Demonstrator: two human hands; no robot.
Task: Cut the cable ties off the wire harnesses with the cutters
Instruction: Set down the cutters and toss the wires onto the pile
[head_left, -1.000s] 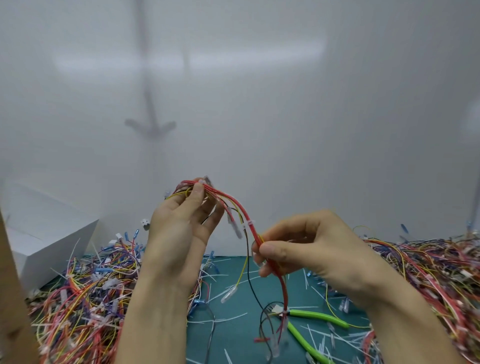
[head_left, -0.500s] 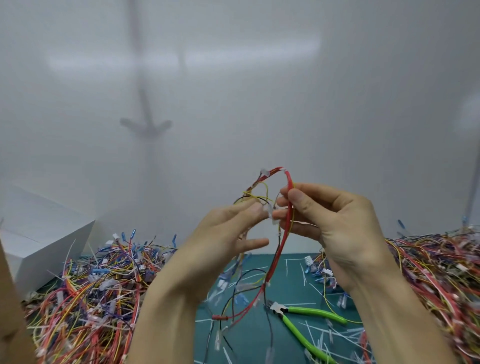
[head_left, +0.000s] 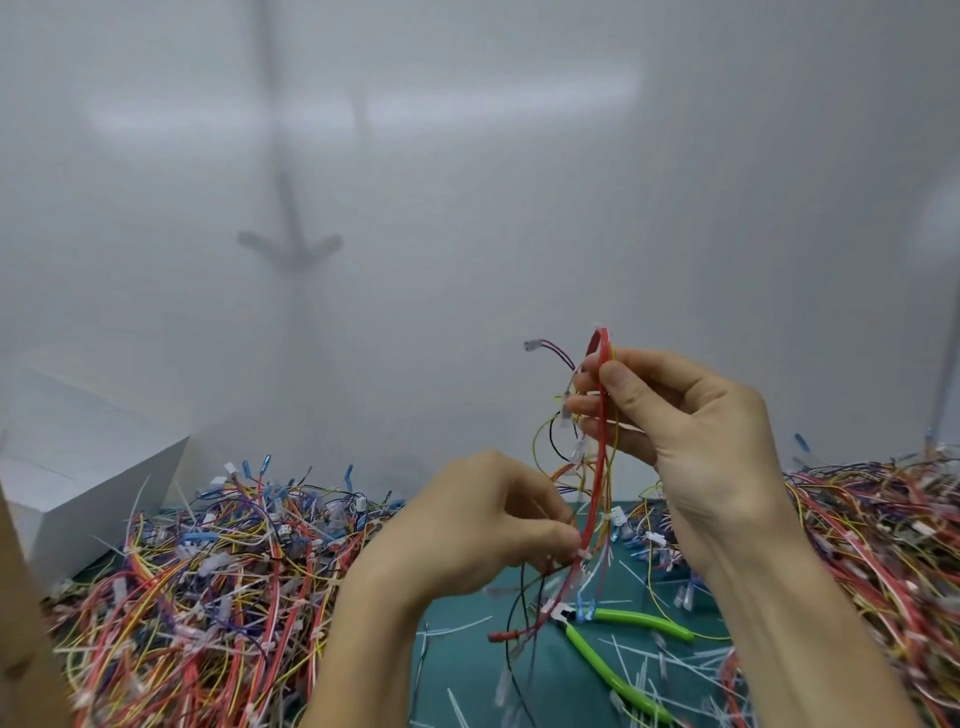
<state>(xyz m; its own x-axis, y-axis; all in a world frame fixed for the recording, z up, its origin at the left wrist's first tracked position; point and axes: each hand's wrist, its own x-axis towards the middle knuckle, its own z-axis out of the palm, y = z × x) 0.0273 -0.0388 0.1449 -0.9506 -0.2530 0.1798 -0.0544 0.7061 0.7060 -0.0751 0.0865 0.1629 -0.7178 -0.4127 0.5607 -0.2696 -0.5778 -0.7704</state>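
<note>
Gripping wire harness (head_left: 600, 467) up top in right hand (head_left: 696, 441), pinching it lower by a cable tie (head_left: 583, 555) with left hand (head_left: 478, 525), blurry fingertips (head_left: 567, 535), cutters (head_left: 597, 659) partly hidden behind wires

The harness (head_left: 597, 467) hangs upright, the right hand (head_left: 691, 447) gripping above, the left hand (head_left: 478, 525) below. Under it the cutters (head_left: 597, 659) lie on the mat (head_left: 457, 639), between the left heap (head_left: 208, 571) and the right heap (head_left: 872, 535) of wires. A box (head_left: 78, 467) stands behind the left one.
</note>
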